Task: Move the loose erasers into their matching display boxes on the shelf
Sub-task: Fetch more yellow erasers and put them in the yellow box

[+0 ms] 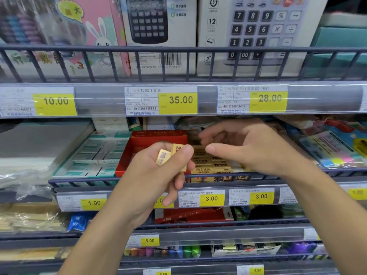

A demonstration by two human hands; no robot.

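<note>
The wire-fronted shelf (198, 178) carries a red display box (156, 139), with teal-and-white boxed erasers (95, 155) to its left. To its right lie tan 2B erasers (210, 167), apparently in their own box.

Single head-worn wide-angle view, facing forward and slightly downward, close to the tiered shelf (182, 49), with both forearms entering from the lower edge.

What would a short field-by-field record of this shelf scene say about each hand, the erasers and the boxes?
left hand: holds two tan erasers
right hand: empty, fingers spread, hovering over the tan box
red box: open, mostly empty
tan box: holds stacked matching erasers
shelf rail: in front of both boxes
</note>
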